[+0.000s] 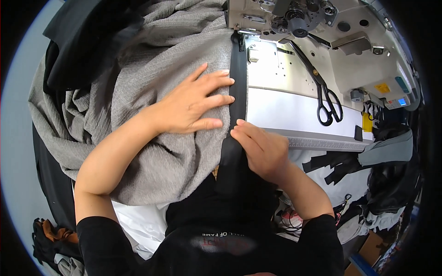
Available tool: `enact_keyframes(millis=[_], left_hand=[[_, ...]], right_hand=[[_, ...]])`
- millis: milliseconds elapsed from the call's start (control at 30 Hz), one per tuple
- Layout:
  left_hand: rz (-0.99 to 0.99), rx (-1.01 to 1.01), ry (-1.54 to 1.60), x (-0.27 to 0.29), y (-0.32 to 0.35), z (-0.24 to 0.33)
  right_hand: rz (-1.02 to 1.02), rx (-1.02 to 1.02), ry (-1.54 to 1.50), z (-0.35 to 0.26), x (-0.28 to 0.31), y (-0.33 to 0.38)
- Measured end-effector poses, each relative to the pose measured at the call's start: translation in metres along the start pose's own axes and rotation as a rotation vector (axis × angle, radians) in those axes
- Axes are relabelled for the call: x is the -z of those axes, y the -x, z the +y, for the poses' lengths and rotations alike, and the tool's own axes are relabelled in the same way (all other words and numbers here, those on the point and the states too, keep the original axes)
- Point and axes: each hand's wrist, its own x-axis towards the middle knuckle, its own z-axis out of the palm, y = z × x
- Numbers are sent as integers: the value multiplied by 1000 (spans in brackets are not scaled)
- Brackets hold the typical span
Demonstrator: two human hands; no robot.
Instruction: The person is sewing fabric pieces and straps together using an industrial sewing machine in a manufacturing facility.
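Observation:
Grey textured fabric (170, 87) spreads over the left side of the sewing machine table and hangs down toward me. Along its right edge runs a black fabric strip (238, 69), which reaches up under the presser foot (241, 39). My left hand (198, 103) lies flat on the grey fabric with its fingers spread, the fingertips touching the strip's left side. Lower down, my right hand (262, 149) pinches the black strip between thumb and fingers. The strip's loose end hangs below that pinch.
Black scissors (317, 83) lie on the sewing machine (350, 60) bed at the right. A metal ruler (322, 141) runs along the table's front edge. Dark cloth scraps (336, 165) and garments are piled at the right. Black material (87, 50) is heaped at the upper left.

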Motion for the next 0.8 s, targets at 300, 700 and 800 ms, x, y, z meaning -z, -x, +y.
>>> enact_keyframes(millis=[300,700,800], left_hand=[[91,35,-59,3,-23,-37],[360,113,-23,-2,-47,-71],[433,189,-312,-20,-40,-63]], right_hand=[[-40,-86,-68,33,-4,-35],[248,-644,-284,41,-21,-61],[475,-1109,-1041,-2,-45,-55]])
